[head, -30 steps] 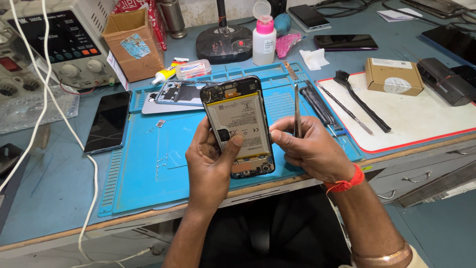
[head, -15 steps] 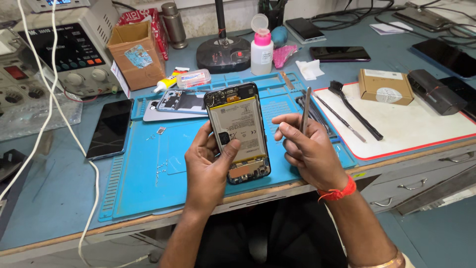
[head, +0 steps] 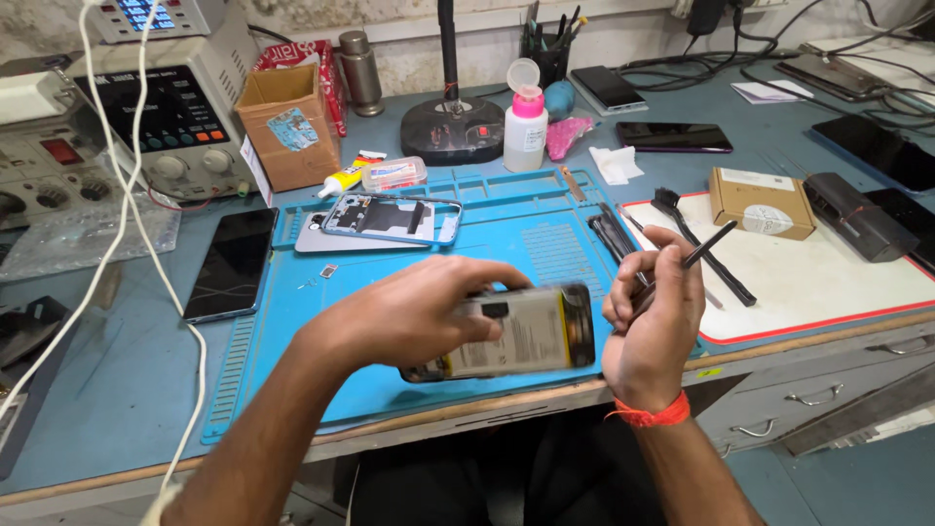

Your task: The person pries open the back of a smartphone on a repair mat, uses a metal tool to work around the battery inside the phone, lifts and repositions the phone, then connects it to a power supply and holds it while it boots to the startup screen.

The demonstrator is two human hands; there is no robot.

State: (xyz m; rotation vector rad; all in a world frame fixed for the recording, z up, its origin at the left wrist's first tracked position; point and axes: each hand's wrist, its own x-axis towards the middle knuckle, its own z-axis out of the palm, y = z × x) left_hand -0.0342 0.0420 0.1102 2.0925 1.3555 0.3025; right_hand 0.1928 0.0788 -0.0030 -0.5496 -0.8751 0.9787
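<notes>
The left hand (head: 409,317) clamps an opened smartphone (head: 516,336) from above, holding it sideways and blurred just over the blue repair mat (head: 292,321). Just right of that grip, the right hand (head: 651,326) is closed around black tweezers (head: 703,248) angled up and away.

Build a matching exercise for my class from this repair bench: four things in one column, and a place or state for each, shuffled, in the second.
Things:
1. opened phone
2. thin black tool
3. cardboard box
4. dark phone

Places or states:
A. lying screen-up left of the blue mat
B. resting on the white mat
C. gripped in the right hand
D. held sideways under the left hand

Pairs: 1-D, 2-C, 3-B, 4-A
</notes>
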